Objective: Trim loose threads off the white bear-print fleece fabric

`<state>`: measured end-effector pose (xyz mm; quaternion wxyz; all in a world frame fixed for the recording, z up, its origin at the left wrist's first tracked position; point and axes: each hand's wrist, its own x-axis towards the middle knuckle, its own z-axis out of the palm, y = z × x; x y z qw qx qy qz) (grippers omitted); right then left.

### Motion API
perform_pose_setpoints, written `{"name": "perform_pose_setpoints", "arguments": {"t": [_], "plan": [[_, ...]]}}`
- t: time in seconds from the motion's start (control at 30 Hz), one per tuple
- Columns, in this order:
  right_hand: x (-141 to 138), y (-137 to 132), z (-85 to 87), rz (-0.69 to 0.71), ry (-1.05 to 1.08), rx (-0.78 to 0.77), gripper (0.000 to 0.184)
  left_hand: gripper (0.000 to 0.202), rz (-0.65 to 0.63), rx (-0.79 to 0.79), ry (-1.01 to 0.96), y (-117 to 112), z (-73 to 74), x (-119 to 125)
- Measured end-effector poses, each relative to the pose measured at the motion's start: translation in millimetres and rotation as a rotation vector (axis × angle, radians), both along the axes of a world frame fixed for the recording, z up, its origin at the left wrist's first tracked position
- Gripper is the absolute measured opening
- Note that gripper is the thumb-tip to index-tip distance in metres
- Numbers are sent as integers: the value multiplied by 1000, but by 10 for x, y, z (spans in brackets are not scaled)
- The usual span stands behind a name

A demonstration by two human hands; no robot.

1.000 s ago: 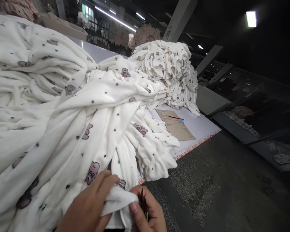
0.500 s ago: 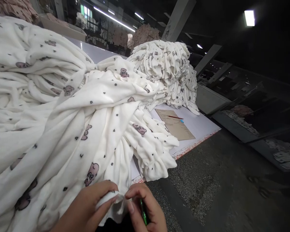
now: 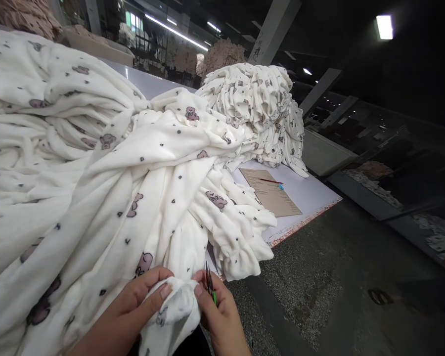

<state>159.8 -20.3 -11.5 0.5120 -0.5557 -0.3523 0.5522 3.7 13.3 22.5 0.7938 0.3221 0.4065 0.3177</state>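
Between my hands, at the bottom of the view, a gathered edge of white bear-print fabric [image 3: 180,302] is turned so that its paler side shows. My left hand [image 3: 135,306] pinches it from the left, thumb on top. On the other side my right hand [image 3: 219,307] grips the same edge between thumb and fingers. Small thread snips [image 3: 209,283] with a green handle are also held in that right hand, their dark blades pointing up and away. A large heap of the same fabric [image 3: 107,207] lies in folds on the table and reaches my hands.
Farther back on the white table [image 3: 311,193] stands a bunched pile of the fabric [image 3: 252,94]. Near the table edge lies a brown printed card [image 3: 270,198] with a red pen [image 3: 270,181] and a small blue item. Bins with cloth [image 3: 374,188] stand at the right.
The held edge has been raised and turned, so more of its pale side shows. In my right hand the snips have swung so that their blades now show above the fingers.
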Motion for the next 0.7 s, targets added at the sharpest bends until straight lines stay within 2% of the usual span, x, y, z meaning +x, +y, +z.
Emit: {"name": "perform_pose_setpoints", "arguments": {"t": [0.07,0.13,0.2,0.3,0.37,0.47,0.53,0.63,0.7], "plan": [[-1,-8,38,-132,-93,25,31,34,28,-44,-37,16,-8,12],[1,-60,104,-210,-305,149,22,35,46,-78,-45,21,-15,27],[-1,-120,175,-144,-478,273,11,37,54,-89,-41,8,-15,41],[-23,-145,242,16,-589,313,18,41,30,-72,12,-34,-1,54],[-41,-105,250,47,-597,273,21,42,18,35,120,-61,7,54],[-51,-22,245,51,-538,240,30,31,11,325,306,-87,18,48],[-49,-2,244,53,-439,208,35,23,8,407,370,-93,29,47],[-51,-61,229,33,-291,118,39,27,40,299,390,-93,30,50],[-51,-137,197,1,-291,132,43,32,96,173,386,-89,-4,50]]}}
